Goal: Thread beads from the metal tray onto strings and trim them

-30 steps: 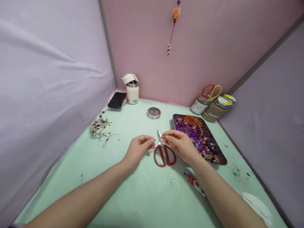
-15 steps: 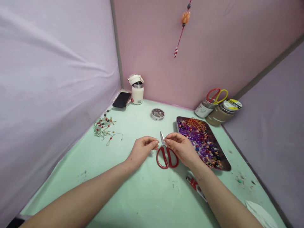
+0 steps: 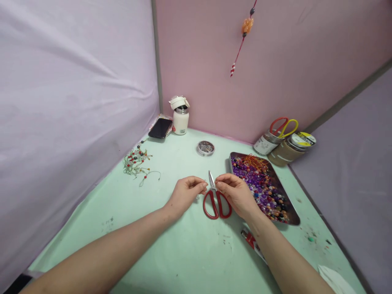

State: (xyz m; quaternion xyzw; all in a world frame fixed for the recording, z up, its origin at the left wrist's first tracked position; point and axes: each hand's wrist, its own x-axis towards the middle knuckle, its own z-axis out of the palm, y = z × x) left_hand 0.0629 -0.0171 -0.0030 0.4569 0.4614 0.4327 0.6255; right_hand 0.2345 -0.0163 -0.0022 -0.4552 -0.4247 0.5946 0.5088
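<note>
My left hand [image 3: 187, 193] and my right hand [image 3: 235, 192] hover close together over the green table [image 3: 171, 245], each with fingertips pinched. Whatever they pinch is too thin or small to make out; it may be a thread stretched between them. Red-handled scissors [image 3: 216, 201] lie flat on the table right under and between the two hands, blades pointing away from me. Just right of my right hand sits a metal tray [image 3: 290, 206] filled with purple, red and dark beads and some orange thread.
A small round tin [image 3: 206, 148], a white flask [image 3: 180, 116] and a dark phone [image 3: 160, 128] stand at the back. Beaded strings [image 3: 137, 160] lie at left. Jars with scissors [image 3: 277, 136] are back right. A lighter [image 3: 250, 241] lies near my right forearm. A beaded tassel [image 3: 242, 36] hangs on the wall.
The view has shifted a little, so everything sits slightly further right in the picture. Both hands stay pinched together over the scissors with hardly any movement.
</note>
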